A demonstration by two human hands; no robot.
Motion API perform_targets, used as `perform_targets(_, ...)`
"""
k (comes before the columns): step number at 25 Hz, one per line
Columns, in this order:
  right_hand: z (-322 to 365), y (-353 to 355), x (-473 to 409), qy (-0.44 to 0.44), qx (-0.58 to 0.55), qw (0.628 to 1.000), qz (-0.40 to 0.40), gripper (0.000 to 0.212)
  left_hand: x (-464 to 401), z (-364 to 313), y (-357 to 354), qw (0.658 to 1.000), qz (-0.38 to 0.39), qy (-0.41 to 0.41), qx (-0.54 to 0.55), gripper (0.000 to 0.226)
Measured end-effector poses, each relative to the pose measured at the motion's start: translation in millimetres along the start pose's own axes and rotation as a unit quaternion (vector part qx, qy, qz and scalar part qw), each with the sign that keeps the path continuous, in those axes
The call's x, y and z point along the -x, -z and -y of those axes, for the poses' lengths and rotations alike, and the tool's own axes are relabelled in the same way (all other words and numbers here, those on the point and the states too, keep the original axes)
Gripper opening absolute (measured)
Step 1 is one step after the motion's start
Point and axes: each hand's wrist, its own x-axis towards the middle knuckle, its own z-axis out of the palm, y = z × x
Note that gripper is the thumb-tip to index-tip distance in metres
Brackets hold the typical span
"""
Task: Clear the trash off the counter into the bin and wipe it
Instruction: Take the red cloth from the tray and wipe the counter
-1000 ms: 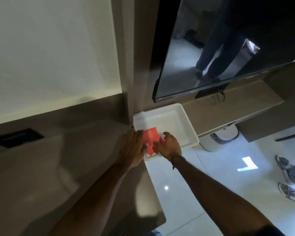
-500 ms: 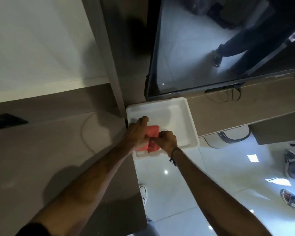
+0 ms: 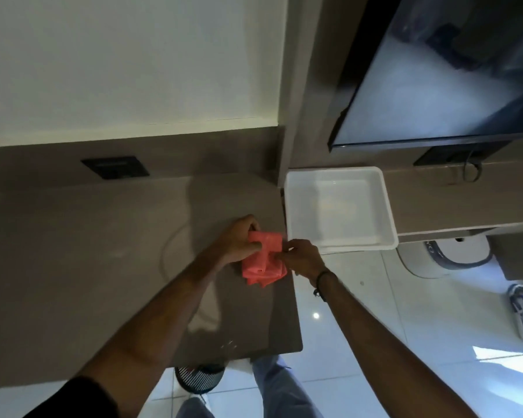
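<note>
Fingers of the left hand were curled around the upper left part of a pink cloth, pinching its rolled top edge. The right hand gripped the same cloth from the right, fingertips closed on the fabric, a dark band on that wrist. Between the two hands the cloth was bunched and folded, its lower part hanging down over the brown bench near the bench's right edge; whether it touched the surface could not be told. Just beyond the hands, to the upper right, a white tray sat on a lower ledge, beside the bench edge. Behind it hung a dark screen on the wall. A black outlet plate was set in the back panel, well to the left. Below the near bench edge, a dark ribbed bin stood on the tiled floor. A white rounded bin stood under the ledge to the right.
</note>
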Motion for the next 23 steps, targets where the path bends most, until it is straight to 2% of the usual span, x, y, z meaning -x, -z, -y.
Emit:
perform_targets(3, -8, -26, 42, 0.014, 0.013, 0.987, -0.158, 0.038, 30, 15, -2, 0.997, -0.060, -0.049, -0.022, 0.051)
perform_targets(5, -14, -49, 76, 0.063, 0.018, 0.965, -0.253, 0.025, 66, 26, -3, 0.991, -0.100, -0.091, -0.004, 0.047)
perform_targets(9, -27, -127, 146, 0.122, 0.017, 0.943, -0.310, 0.009, 169, 71, -7, 0.985, -0.111, -0.133, 0.021, 0.026)
perform_targets(12, -50, -202, 192, 0.165, 0.006, 0.940, -0.297, 0.010, 257, 126, -17, 0.987, -0.097, -0.107, 0.067, 0.014)
perform_targets(15, -83, -267, 219, 0.136, 0.003, 0.959, -0.247, 0.017, 322, 184, -37, 0.993, -0.068, -0.049, 0.082, 0.009)
perform_targets(19, -127, -334, 205, 0.046, 0.005, 0.987, -0.155, 0.023, 350, 255, -88, 0.998, -0.018, 0.015, 0.064, 0.013)
perform_targets(23, -188, -394, 137, -0.090, -0.008, 0.993, -0.079, 0.018, 322, 341, -165, 0.983, -0.030, 0.149, 0.100, 0.015)
